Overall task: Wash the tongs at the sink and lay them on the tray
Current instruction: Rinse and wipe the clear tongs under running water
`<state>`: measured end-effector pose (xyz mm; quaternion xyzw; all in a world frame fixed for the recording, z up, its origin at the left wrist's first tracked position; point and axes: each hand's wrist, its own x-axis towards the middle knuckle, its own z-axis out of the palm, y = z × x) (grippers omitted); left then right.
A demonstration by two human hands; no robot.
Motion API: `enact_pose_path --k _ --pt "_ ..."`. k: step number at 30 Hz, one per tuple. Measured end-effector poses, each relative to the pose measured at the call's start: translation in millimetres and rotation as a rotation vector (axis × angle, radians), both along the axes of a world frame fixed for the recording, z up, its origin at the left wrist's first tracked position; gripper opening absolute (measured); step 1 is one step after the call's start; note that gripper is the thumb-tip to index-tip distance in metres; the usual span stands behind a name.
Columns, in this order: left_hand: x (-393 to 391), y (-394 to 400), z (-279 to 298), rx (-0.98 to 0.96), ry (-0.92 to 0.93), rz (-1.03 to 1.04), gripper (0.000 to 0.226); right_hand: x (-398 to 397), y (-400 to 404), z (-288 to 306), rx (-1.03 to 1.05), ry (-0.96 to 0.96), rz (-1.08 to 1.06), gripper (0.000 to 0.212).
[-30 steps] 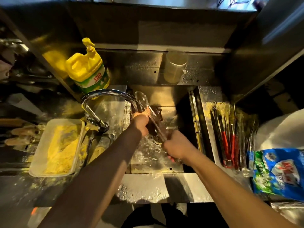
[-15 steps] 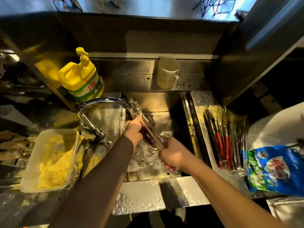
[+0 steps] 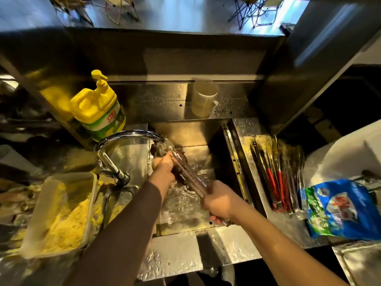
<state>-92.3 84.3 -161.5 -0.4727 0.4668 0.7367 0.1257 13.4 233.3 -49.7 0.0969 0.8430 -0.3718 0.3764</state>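
Note:
Metal tongs slant across the steel sink, their tips up under the running tap. My right hand grips the handle end near the sink's front right. My left hand is closed around the tongs' upper part and rubs it in the water stream. Water splashes over the tips, which are blurred. To the right of the sink lies the steel tray with several other tongs, some red-handled.
A yellow dish-soap bottle stands behind the tap. A plastic tub of yellow food sits at the left. A pale cup rests on the back ledge. A blue-green packet lies at the right.
The tongs' tips have dropped from above the spout into the water stream. Both hands slid slightly lower in the sink. The camera view tilted up a little.

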Motion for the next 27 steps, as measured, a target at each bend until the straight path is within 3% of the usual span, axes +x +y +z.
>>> enact_pose_path --k 3,8,12,14,17,20,22,27 --pt "1.1 2.1 4.6 0.038 0.027 -0.065 0.040 -3.5 3.1 -0.6 0.015 0.028 -0.013 0.010" --pt "6.4 1.6 6.8 0.074 0.054 0.012 0.043 0.0 9.7 4.8 0.008 0.037 0.055 0.011" --pt "11.4 15.0 8.0 0.225 0.157 0.008 0.023 -2.1 21.3 13.8 -0.032 0.092 0.108 0.009" --pt "8.1 7.2 7.7 0.061 0.172 0.118 0.023 2.9 39.9 19.9 -0.018 0.082 0.161 0.025" --pt "18.1 -5.4 7.2 -0.306 0.121 0.275 0.045 2.7 82.0 27.5 0.030 0.054 0.141 0.031" --pt "37.5 0.1 -0.1 -0.473 -0.044 0.054 0.058 -0.9 107.1 33.1 0.070 0.115 0.092 0.024" --pt "50.2 13.7 -3.4 -0.482 -0.072 -0.056 0.063 -0.5 118.9 32.2 0.101 0.165 0.099 0.031" --pt "73.1 57.8 20.6 -0.409 0.069 -0.203 0.050 8.4 140.6 29.2 0.230 0.354 0.198 0.060"
